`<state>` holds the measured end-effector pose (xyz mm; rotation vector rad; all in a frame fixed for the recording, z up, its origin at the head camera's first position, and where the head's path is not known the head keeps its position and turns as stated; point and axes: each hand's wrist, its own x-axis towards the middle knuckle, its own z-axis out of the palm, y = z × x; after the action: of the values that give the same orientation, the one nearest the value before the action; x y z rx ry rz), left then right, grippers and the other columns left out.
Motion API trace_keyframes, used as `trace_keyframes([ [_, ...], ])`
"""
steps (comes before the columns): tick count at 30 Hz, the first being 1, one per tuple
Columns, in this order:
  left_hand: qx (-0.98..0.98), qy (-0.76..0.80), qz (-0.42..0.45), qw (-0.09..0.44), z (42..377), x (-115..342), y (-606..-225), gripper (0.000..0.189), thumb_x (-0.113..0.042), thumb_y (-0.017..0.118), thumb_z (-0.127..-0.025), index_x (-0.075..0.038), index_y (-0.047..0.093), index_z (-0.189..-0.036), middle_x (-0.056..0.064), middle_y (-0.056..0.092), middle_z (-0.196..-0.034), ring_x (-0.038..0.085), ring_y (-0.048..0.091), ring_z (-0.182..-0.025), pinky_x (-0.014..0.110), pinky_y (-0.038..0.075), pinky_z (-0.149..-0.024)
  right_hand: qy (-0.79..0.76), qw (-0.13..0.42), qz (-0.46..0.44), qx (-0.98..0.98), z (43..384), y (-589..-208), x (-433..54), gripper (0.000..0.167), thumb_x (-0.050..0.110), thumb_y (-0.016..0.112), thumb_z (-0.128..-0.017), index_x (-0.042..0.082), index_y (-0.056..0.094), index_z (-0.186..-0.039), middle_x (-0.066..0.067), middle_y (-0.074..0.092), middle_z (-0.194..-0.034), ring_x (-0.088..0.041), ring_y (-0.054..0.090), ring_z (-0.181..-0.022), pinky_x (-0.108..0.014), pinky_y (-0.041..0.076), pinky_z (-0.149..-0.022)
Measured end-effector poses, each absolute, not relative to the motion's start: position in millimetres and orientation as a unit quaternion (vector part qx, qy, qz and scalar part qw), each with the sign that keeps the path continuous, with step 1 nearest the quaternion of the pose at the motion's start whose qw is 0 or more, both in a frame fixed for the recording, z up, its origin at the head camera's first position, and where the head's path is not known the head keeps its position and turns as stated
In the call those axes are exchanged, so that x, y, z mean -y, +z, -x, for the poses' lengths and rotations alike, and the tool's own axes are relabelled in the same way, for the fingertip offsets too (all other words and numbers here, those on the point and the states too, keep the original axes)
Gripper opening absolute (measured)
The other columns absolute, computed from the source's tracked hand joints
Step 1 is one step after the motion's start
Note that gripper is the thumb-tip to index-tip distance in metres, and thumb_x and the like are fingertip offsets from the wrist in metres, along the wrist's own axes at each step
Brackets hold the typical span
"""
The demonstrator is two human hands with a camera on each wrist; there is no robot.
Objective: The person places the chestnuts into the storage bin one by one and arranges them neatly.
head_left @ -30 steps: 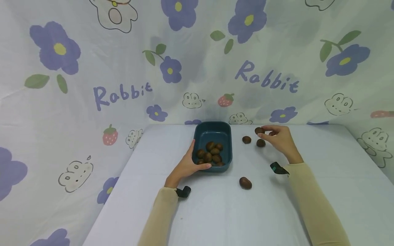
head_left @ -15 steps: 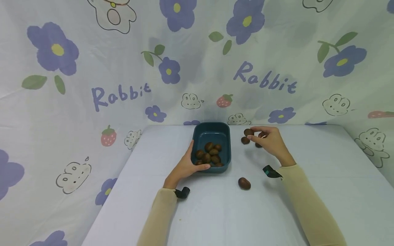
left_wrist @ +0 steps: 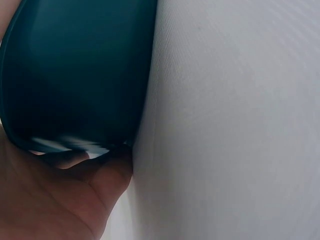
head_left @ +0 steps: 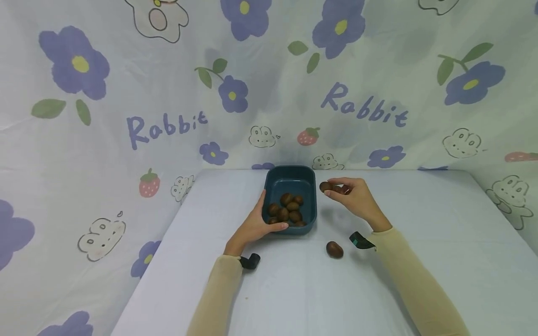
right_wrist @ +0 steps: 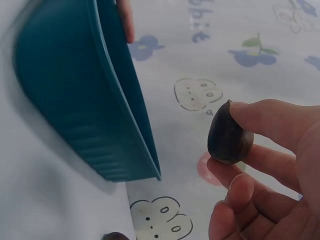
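Chestnut [head_left: 325, 187] sits pinched in the right hand [head_left: 353, 198], raised just off the teal tray's [head_left: 290, 173] right rim; tray lies at nine o'clock from it; left hand [head_left: 254, 227] grips the tray's near corner.

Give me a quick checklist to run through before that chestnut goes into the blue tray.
1. Chestnut pinched firmly by the right hand: ok, thumb and fingertips clamp it.
2. Tray steadied: ok, the left hand grips its near left corner.
3. Chestnut over the tray: not ok, it hangs just right of the rim.
4. Room in the tray: ok, its far half is bare.
5. Spare chestnut clear of the path: ok, it lies nearer the person.
6. Other loose chestnuts behind the right hand: cannot tell.
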<state>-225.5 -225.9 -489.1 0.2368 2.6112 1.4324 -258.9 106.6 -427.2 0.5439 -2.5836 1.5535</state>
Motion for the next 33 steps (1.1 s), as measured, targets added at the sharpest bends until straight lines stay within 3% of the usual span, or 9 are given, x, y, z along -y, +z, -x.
trace_keyframes([
  [3, -0.865, 0.488, -0.096, 0.071, 227.2, 225.6, -489.2, 0.132, -0.063, 0.087, -0.073, -0.042, -0.006, -0.165, -0.001, 0.008, -0.176, 0.031, 0.019, -0.162, 0.065, 0.023, -0.126, 0.507, 0.038, -0.188, 0.840, 258.3, -429.5, -102.5, 0.038, 0.027, 0.081, -0.092, 0.008, 0.075, -0.124, -0.014, 0.070, -0.091, -0.024, 0.056, -0.079, -0.022, 0.042, -0.060],
  [10, -0.807, 0.552, -0.204, 0.047, 233.4, 222.0, -492.9, 0.122, -0.032, 0.090, -0.082, -0.050, 0.000, -0.162, 0.007, 0.025, -0.171, 0.032, 0.037, -0.153, 0.063, 0.031, -0.124, 0.489, 0.042, -0.212, 0.845, 258.7, -434.9, -91.5, 0.036, 0.024, 0.083, -0.089, 0.007, 0.076, -0.121, -0.008, 0.057, -0.074, -0.021, 0.050, -0.069, -0.024, 0.036, -0.055],
  [17, -0.861, 0.493, -0.102, 0.067, 227.0, 225.5, -489.7, 0.129, -0.052, 0.087, -0.078, -0.037, -0.007, -0.166, -0.003, 0.008, -0.176, 0.028, 0.022, -0.161, 0.066, 0.026, -0.125, 0.454, 0.035, -0.218, 0.863, 263.4, -437.2, -75.4, 0.037, 0.025, 0.085, -0.087, 0.008, 0.078, -0.119, -0.006, 0.071, -0.085, -0.015, 0.048, -0.060, -0.024, 0.034, -0.048],
  [24, -0.871, 0.478, -0.076, 0.085, 228.0, 224.7, -486.3, 0.136, -0.068, 0.086, -0.071, -0.039, -0.008, -0.165, -0.003, 0.003, -0.176, 0.031, 0.013, -0.163, 0.065, 0.020, -0.127, 0.412, 0.032, -0.228, 0.882, 268.7, -436.6, -65.1, 0.037, 0.023, 0.085, -0.086, 0.005, 0.078, -0.118, -0.014, 0.078, -0.111, -0.014, 0.047, -0.061, -0.024, 0.037, -0.049],
  [30, -0.874, 0.473, -0.074, 0.085, 226.6, 225.6, -487.1, 0.137, -0.069, 0.086, -0.070, -0.038, -0.008, -0.165, -0.002, 0.002, -0.177, 0.032, 0.012, -0.163, 0.065, 0.020, -0.127, 0.367, 0.004, -0.227, 0.902, 271.5, -440.3, -56.6, 0.036, 0.024, 0.084, -0.087, 0.007, 0.078, -0.118, -0.014, 0.076, -0.122, -0.016, 0.052, -0.066, -0.027, 0.046, -0.057],
  [33, -0.874, 0.473, -0.075, 0.085, 225.7, 226.0, -487.8, 0.137, -0.069, 0.086, -0.071, -0.037, -0.007, -0.166, -0.002, 0.003, -0.177, 0.032, 0.013, -0.163, 0.065, 0.021, -0.127, 0.344, -0.002, -0.236, 0.909, 271.6, -442.1, -52.7, 0.035, 0.024, 0.084, -0.088, 0.006, 0.078, -0.118, -0.013, 0.076, -0.122, -0.017, 0.064, -0.080, -0.033, 0.056, -0.072],
])
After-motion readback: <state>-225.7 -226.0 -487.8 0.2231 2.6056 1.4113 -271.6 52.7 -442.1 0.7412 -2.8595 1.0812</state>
